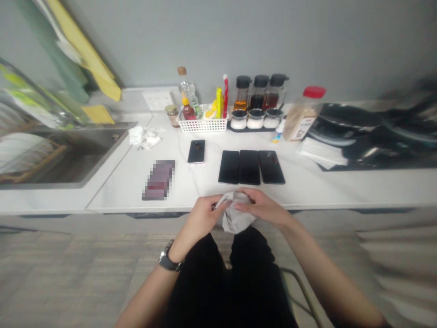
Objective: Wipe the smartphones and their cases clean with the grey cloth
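Observation:
Both hands hold a crumpled light grey cloth (236,214) at the counter's front edge, above my lap. My left hand (204,214) grips its left side, with a watch on that wrist. On the cloth's right side are the closed fingers of my right hand (264,207). Just beyond the hands, three black phones lie side by side: a left phone (229,167), a middle phone (250,166) and a right phone (271,167), slightly angled. A smaller phone (196,151) lies farther back. To the left is a flat purplish object (159,180), blurred by pixels.
Along the wall stand a white basket (203,125) with bottles, several seasoning jars (255,119) and a red-lidded container (302,114). Crumpled white tissues (145,138) lie near the sink (92,155) at left. Pans (350,120) rest on the stove at right.

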A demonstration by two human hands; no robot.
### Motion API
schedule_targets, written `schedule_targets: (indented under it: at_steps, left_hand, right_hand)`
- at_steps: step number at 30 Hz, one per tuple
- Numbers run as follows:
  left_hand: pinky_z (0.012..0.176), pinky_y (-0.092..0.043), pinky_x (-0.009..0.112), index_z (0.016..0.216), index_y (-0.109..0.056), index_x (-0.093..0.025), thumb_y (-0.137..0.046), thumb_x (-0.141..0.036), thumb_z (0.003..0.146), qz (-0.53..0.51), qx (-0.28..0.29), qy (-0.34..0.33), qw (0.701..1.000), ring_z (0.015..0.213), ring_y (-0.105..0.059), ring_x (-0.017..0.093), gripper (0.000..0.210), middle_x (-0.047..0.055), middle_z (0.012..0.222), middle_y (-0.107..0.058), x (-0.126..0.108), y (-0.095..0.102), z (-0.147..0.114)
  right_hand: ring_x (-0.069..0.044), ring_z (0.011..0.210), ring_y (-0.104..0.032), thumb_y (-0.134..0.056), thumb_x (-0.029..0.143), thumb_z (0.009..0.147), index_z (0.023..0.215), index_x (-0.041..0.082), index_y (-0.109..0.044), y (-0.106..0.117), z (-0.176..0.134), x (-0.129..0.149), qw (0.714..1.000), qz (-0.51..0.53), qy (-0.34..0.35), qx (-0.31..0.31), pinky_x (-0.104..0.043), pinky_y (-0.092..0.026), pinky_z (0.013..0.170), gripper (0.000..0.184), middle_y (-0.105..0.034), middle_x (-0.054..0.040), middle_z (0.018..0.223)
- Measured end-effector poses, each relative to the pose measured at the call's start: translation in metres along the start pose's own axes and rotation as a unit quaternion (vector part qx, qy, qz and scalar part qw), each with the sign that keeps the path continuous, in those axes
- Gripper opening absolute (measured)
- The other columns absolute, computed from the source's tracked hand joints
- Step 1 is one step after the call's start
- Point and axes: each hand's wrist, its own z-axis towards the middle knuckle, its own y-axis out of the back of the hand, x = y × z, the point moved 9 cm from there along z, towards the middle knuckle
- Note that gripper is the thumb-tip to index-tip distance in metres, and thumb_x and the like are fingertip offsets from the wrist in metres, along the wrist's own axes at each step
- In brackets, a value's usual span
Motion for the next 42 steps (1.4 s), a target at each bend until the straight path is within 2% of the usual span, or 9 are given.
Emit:
schedule_targets:
  at_steps: [4, 9, 15, 18, 23, 30, 35, 40, 42]
  left_hand:
    - [0.064, -0.035, 0.029, 0.064, -0.068, -0.020, -0.067, -0.060, 0.097, -0.085, 0.018, 0.046, 0.995, 0.062, -0.044, 0.015, 0.052, -0.002, 0.060, -0.056, 0.028, 0.005, -0.004]
    - [0.078, -0.051, 0.029, 0.082, -0.080, -0.022, -0.086, -0.054, 0.082, -0.258, -0.122, 0.164, 0.944, 0.086, -0.065, 0.020, 0.033, 0.005, 0.091, -0.076, 0.065, 0.017, -0.018]
    - [0.111, -0.049, 0.036, 0.125, -0.076, -0.025, -0.083, -0.049, 0.092, -0.269, -0.146, 0.026, 0.952, 0.119, -0.070, 0.024, 0.041, 0.008, 0.131, -0.076, 0.043, 0.021, -0.024]
    - [0.119, -0.046, 0.043, 0.140, -0.069, -0.026, -0.085, -0.055, 0.089, -0.366, -0.062, 0.044, 0.927, 0.129, -0.069, 0.027, 0.061, 0.012, 0.141, -0.073, 0.045, -0.010, -0.026]
    - [0.099, -0.059, 0.037, 0.112, -0.080, -0.017, -0.094, -0.058, 0.078, -0.491, 0.028, 0.096, 0.865, 0.104, -0.078, 0.025, 0.055, 0.012, 0.111, -0.082, 0.043, -0.049, -0.020]
    - [0.075, -0.061, 0.028, 0.111, -0.077, -0.018, -0.096, -0.045, 0.077, -0.429, -0.019, 0.104, 0.897, 0.079, -0.076, 0.018, 0.048, 0.005, 0.092, -0.081, 0.047, -0.026, -0.009]
    - [0.125, -0.038, 0.029, 0.128, -0.075, -0.027, -0.087, -0.032, 0.090, -0.403, -0.205, 0.040, 0.891, 0.146, -0.060, 0.021, 0.040, 0.004, 0.145, -0.072, 0.037, 0.000, -0.037]
    - [0.129, -0.038, 0.046, 0.138, -0.072, -0.015, -0.056, -0.069, 0.103, -0.657, -0.011, 0.130, 0.742, 0.153, -0.053, 0.034, 0.066, 0.016, 0.153, -0.067, 0.014, -0.061, -0.038]
    - [0.128, -0.040, 0.045, 0.143, -0.069, -0.014, -0.048, -0.073, 0.104, -0.698, 0.012, 0.153, 0.699, 0.153, -0.053, 0.033, 0.074, 0.015, 0.154, -0.067, 0.010, -0.068, -0.034]
  right_hand:
    - [-0.015, 0.073, -0.061, -0.087, 0.050, 0.085, 0.095, 0.018, -0.077, 0.011, -0.004, -0.005, 0.999, -0.031, -0.015, -0.004, -0.026, -0.045, 0.068, 0.035, -0.071, 0.0007, 0.082]
    - [-0.015, 0.070, -0.053, -0.082, 0.056, 0.088, 0.085, 0.020, -0.072, 0.013, -0.005, -0.004, 0.999, -0.010, -0.008, -0.031, -0.027, -0.041, 0.065, 0.038, -0.063, 0.0016, 0.077]
    - [-0.014, 0.065, -0.046, -0.085, 0.063, 0.083, 0.086, 0.024, -0.071, 0.020, -0.009, 0.001, 0.990, 0.099, -0.006, -0.105, -0.026, -0.036, 0.058, 0.042, -0.056, 0.0027, 0.074]
    - [-0.014, 0.066, -0.047, -0.082, 0.065, 0.086, 0.085, 0.025, -0.066, 0.010, -0.012, 0.007, 0.989, 0.121, -0.014, -0.088, -0.026, -0.037, 0.060, 0.044, -0.054, 0.0029, 0.075]
    - [-0.014, 0.070, -0.048, -0.073, 0.062, 0.095, 0.089, 0.024, -0.061, 0.004, -0.008, 0.021, 0.996, 0.006, 0.018, -0.087, -0.027, -0.039, 0.066, 0.041, -0.053, 0.0038, 0.078]
    - [-0.015, 0.069, -0.052, -0.070, 0.051, 0.096, 0.084, 0.023, -0.060, 0.037, -0.001, 0.023, 0.968, -0.147, 0.081, -0.189, -0.029, -0.040, 0.066, 0.032, -0.055, 0.0042, 0.074]
    - [-0.015, 0.062, -0.058, -0.068, 0.041, 0.102, 0.096, 0.025, -0.061, 0.031, -0.039, 0.074, 0.866, -0.303, 0.223, -0.330, -0.029, -0.044, 0.059, 0.018, -0.066, 0.0033, 0.076]
    - [-0.017, 0.091, -0.079, -0.050, 0.012, 0.108, 0.109, 0.025, -0.073, -0.078, -0.059, 0.082, 0.694, -0.601, 0.392, -0.058, -0.030, -0.052, 0.064, 0.027, -0.083, -0.0002, 0.125]
    - [-0.017, 0.091, -0.080, -0.046, 0.024, 0.114, 0.117, 0.024, -0.076, -0.093, -0.066, 0.071, 0.664, -0.638, 0.390, -0.005, -0.031, -0.053, 0.060, 0.030, -0.079, 0.0001, 0.138]
